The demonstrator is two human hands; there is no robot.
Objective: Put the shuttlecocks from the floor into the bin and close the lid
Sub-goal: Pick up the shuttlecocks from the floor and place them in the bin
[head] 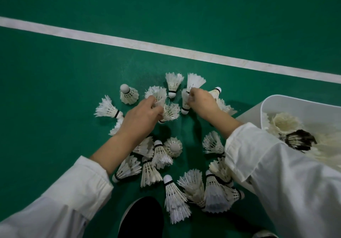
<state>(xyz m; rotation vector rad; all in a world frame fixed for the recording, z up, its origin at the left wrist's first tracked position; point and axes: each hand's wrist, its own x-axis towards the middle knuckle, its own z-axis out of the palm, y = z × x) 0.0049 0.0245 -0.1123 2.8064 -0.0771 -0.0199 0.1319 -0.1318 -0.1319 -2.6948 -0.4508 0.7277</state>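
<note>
Nearest the person, a rounded black shoe (142, 217) is standing on the matte green court floor (55, 90). Just beyond it, a loose heap of white feathered shuttlecocks (173, 195) with rounded cork tips banded in black is lying scattered. Some are on their sides and some tip-up, their frayed skirts overlapping.

Farther out, both arms in creased white fabric sleeves (276, 173) are reaching into the heap. The left hand (140, 117) is curling its fingers round a bunch of ragged feather skirts. The right hand (203, 103) is pinching at least one shuttlecock by its feathers, cork hanging down. More shuttlecocks are ringing the hands on the far side.

At the floor's right side, a smooth white plastic bin (295, 105) with rounded corners is sitting open, holding a layer of yellowish shuttlecocks and one dark-feathered shuttlecock (299, 140).

The job seems to be partway: some are binned, well over a dozen are waiting on the floor, and the lid, not identifiable here, is not yet closed. Beyond everything, a scuffed white painted line (166, 48) is crossing the floor.
</note>
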